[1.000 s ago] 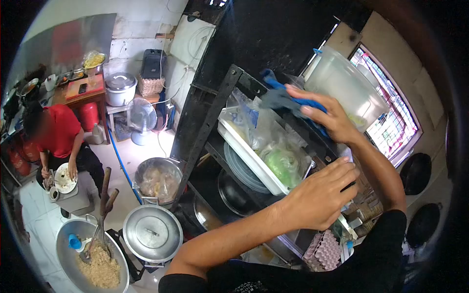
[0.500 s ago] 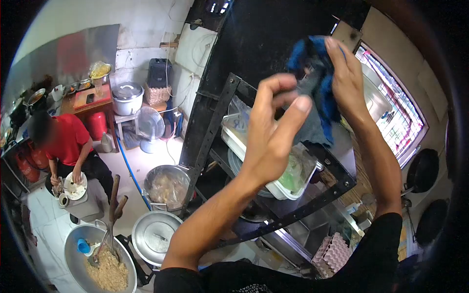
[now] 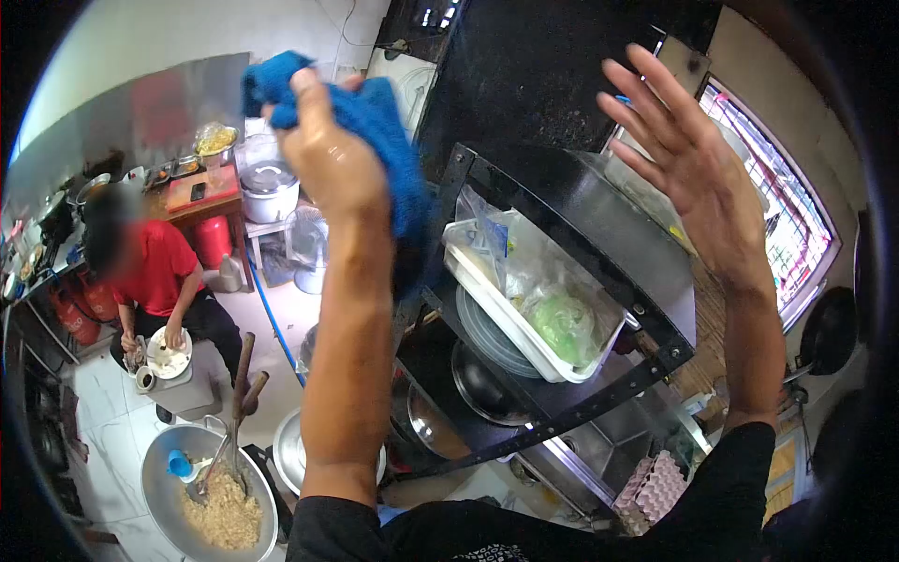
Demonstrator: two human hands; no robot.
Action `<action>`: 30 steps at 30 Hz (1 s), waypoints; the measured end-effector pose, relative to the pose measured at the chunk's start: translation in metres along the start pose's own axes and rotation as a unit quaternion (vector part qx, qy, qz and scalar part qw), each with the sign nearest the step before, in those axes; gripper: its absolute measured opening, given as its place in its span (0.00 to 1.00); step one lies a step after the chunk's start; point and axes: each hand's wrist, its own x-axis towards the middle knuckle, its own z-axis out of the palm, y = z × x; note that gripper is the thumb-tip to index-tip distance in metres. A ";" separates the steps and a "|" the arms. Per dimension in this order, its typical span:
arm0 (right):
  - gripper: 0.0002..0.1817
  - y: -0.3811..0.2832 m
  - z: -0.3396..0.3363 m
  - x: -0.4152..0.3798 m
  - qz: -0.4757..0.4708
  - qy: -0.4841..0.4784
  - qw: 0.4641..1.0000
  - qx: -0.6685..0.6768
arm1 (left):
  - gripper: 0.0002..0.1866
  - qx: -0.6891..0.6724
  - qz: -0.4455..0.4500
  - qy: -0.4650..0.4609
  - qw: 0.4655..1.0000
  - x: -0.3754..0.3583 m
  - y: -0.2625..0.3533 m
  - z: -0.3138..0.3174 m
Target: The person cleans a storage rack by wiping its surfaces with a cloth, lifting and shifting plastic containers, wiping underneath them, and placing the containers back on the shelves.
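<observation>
Raised toward the upper left, my left hand [image 3: 335, 173] is closed around a blue cloth [image 3: 398, 155]. Part of the cloth bunches above the fingers and the rest hangs beside the wrist. My right hand [image 3: 688, 169] is lifted at the upper right, fingers spread and nothing in it. Between my arms stands a black metal shelf [image 3: 646, 253]. It carries a white plastic tub [image 3: 493, 312] with clear bags and a green bundle [image 3: 565, 323] inside. Under the tub is a round clear lid [image 3: 478, 328], and lower down a dark pan [image 3: 487, 398].
A person in a red shirt [image 3: 159, 267] sits at the left, hands at a white bowl [image 3: 171, 358]. A large metal basin [image 3: 154, 487] holds pale chopped food and utensils. Behind are a lidded pot [image 3: 270, 178] and a fan. Egg trays [image 3: 651, 487] lie at lower right.
The blue cloth has passed from my right hand to my left and moved left with it. My right hand has let go and spread its fingers. The view has shifted slightly.
</observation>
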 end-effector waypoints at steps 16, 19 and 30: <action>0.65 0.044 -0.011 -0.101 0.138 0.110 0.984 -0.026 | 0.20 0.404 -0.070 -0.166 0.897 -0.111 -0.116 -0.103; 0.65 0.037 -0.012 -0.100 0.150 0.074 0.985 -0.051 | 0.21 0.409 -0.114 -0.174 0.888 -0.114 -0.120 -0.124; 0.58 0.044 -0.024 -0.101 0.151 0.000 0.985 -0.084 | 0.15 0.346 0.130 -0.213 0.904 -0.062 -0.120 -0.060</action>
